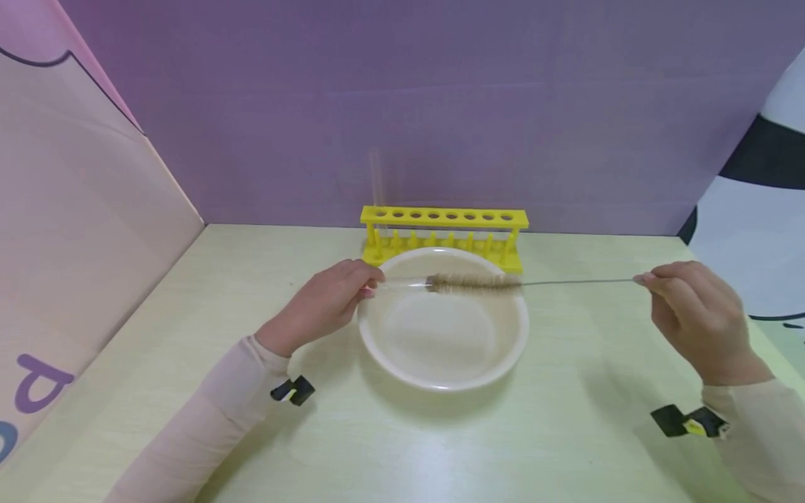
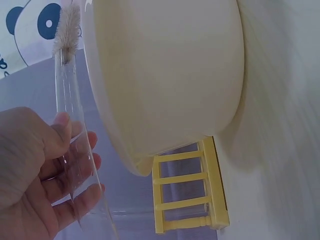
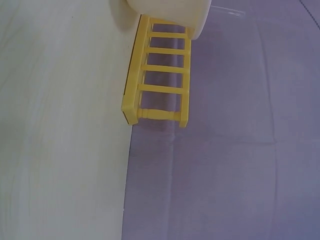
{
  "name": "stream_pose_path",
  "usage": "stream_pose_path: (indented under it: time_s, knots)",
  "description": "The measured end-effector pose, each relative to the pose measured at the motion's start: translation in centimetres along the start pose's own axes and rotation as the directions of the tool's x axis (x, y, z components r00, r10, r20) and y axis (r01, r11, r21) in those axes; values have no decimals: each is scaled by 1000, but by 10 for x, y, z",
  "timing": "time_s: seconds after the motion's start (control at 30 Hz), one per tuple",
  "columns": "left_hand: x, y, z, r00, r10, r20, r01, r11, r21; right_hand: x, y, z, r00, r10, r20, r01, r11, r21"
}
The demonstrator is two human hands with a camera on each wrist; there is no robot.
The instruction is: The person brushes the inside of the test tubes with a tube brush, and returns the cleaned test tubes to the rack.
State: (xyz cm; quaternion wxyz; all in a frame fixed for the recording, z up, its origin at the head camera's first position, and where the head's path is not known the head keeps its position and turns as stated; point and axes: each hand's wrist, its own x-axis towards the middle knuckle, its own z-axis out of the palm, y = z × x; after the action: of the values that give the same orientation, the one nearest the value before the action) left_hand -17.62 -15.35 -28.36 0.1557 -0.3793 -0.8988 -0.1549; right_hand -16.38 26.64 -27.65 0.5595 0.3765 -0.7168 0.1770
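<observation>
My left hand [image 1: 323,300] grips a clear glass test tube [image 2: 70,95] by its lower part, thumb on one side and fingers curled round the other. The tube lies nearly level above the left side of a cream basin [image 1: 443,381]. At the tube's mouth are the tan bristles of a test tube brush [image 1: 474,281], which stretches over the basin. Off to the right, my right hand [image 1: 701,311] pinches the end of the brush's thin wire handle. In the right wrist view that hand is out of sight, and only a bit of twisted wire [image 3: 311,12] shows.
Behind the basin stands a yellow test tube rack [image 1: 445,216], partly hidden by the rim. Another clear tube [image 1: 377,178] stands upright in its left end. A purple backdrop [image 1: 440,105] rises at the back edge of the pale table [image 1: 402,454].
</observation>
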Motion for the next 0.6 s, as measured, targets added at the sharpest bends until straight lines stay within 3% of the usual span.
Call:
stream_pose_path:
  time_s: [0.2,0.37,0.6]
  knots:
    - [0,1,1,999,33,-18,-33,999,5,-1,-1,1,999,3,42,-4,1000,29]
    - [0,1,2,997,59,-45,-58,998,21,-3,1,1,990,-4,142,-3,999,54]
    - [0,2,3,997,55,-61,-52,997,51,0,2,-2,937,36,348,-61,996,61]
